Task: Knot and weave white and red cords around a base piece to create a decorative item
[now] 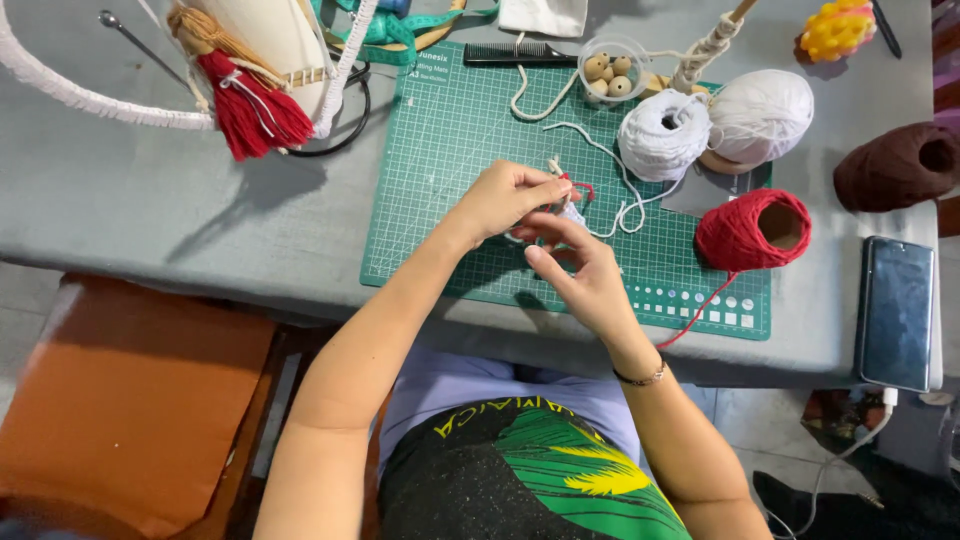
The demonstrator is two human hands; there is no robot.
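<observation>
Head view, looking down at a grey worktop point(200, 220) with a green cutting mat point(450, 150) on it.

Left hand point(505, 198) – fingers drawn together, pinching a small piece point(570, 205) at its top. Right hand point(580, 270) – just below and touching the same piece, thumb and forefinger closed on its lower part, other fingers loosely curled. A thin bracelet point(640, 378) sits on the right wrist.

The piece: small, mostly hidden between the fingers. What shows is a pale whitish body with a short bit of red thread at the upper right and a frayed cream tip above the left fingers. It is held just above the mat, near its middle. Exact shape cannot be told.

A white cord point(610, 165) runs in loops from the piece toward a white yarn ball point(662, 135); a second white ball point(765, 112) touches it on the right. A red yarn ball point(752, 230) lies at the mat's right edge, its strand trailing down off the worktop. A dark brown ball point(895, 165) lies further right, a phone point(895, 310) below it.

Top of mat: clear cup of wooden beads point(610, 72), black comb point(505, 53). Upper left: red tassel point(255, 110).
</observation>
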